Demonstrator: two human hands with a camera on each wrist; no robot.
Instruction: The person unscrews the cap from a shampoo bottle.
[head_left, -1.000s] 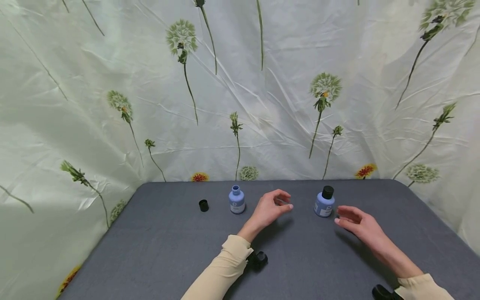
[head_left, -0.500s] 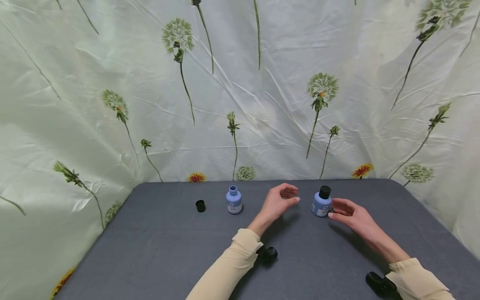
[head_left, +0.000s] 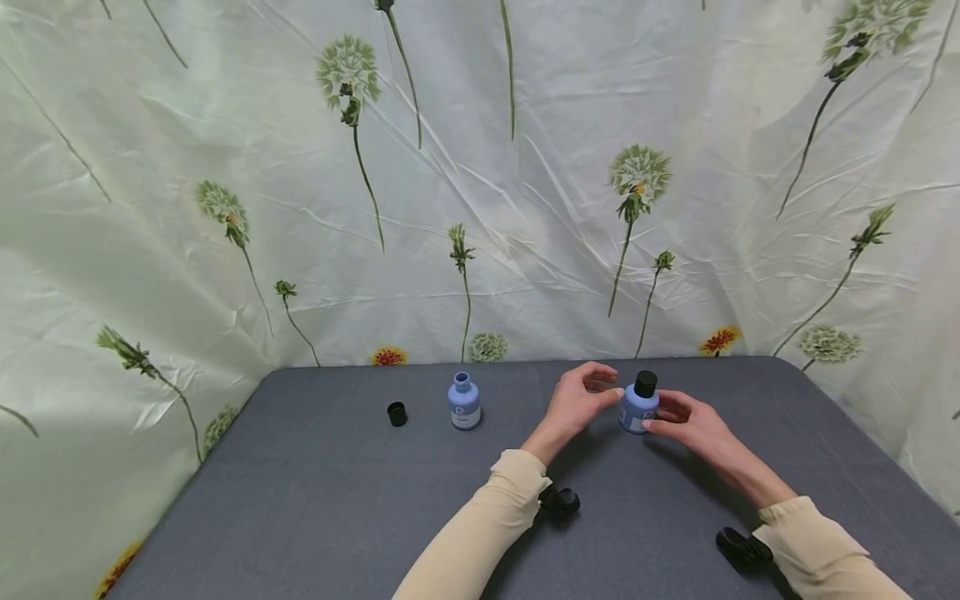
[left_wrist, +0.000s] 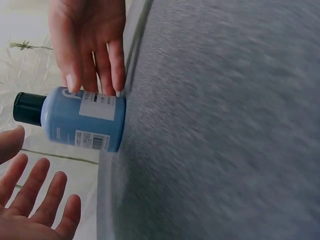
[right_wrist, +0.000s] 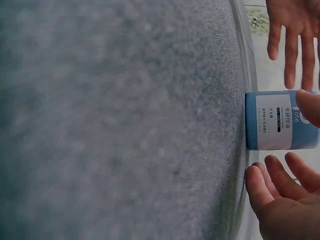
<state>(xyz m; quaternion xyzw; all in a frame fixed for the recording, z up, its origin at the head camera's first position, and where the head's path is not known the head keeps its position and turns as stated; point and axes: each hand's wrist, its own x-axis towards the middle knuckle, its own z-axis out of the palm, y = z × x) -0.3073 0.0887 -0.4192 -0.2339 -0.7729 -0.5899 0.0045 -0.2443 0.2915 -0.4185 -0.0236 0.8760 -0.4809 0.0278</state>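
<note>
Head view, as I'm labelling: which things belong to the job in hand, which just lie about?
Seemingly the job: capped round blue plastic-looking bottle; left hand; right hand.
Seemingly lying about: uncapped round blue plastic-looking bottle; round black plastic-looking cap.

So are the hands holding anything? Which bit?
Nothing seems gripped: the capped bottle stands between the left hand and right hand. I can't tell whether the right thumb touches it.

The black cylindrical cap (head_left: pixel 646 384) of the light-blue plastic bottle (right_wrist: pixel 275 122) is cropped clean out of the right wrist view, with the bottle partly covered by the right hand (head_left: pixel 693 423). From the head, both beige fabric sleeves (head_left: pixel 476 533) get chopped at the bottom, and the white label (head_left: pixel 467 417) on the open blue plastic bottle (head_left: pixel 464 399) is way too tiny to be read.
</note>
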